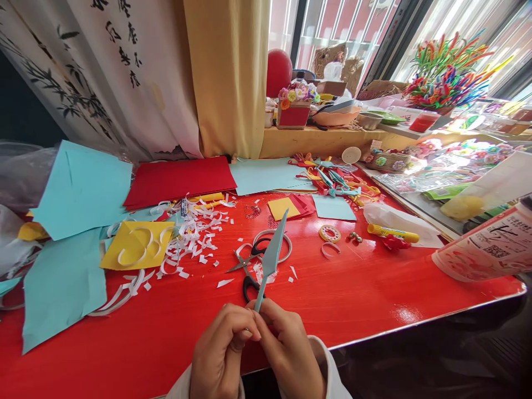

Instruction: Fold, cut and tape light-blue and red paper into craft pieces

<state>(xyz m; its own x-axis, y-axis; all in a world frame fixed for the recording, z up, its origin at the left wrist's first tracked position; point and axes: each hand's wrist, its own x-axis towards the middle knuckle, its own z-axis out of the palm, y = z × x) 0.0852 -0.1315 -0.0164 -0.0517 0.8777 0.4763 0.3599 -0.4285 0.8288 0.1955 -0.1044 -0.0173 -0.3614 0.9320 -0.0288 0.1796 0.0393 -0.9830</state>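
Note:
Near the front edge of the red table (pixel 374 305), my left hand (pixel 222 352) and my right hand (pixel 291 349) meet with fingers closed. Between them they pinch the narrow lower end of a light blue folded paper piece (pixel 272 252). Its wider part tapers to a point and tilts up and slightly right. The fingertips hide its bottom end. Just beyond my hands lie black-handled scissors (pixel 246 265) with blades apart, partly covered by the paper. A pale ring (pixel 288 249) lies beside them.
White paper scraps (pixel 193 235), yellow paper (pixel 120 252) and blue sheets (pixel 66 293) spread over the left. A red paper stack (pixel 178 180) lies behind. Rightward are a tape roll (pixel 330 233), a yellow glue stick (pixel 393 233) and a large printed cup (pixel 484 244) near the edge.

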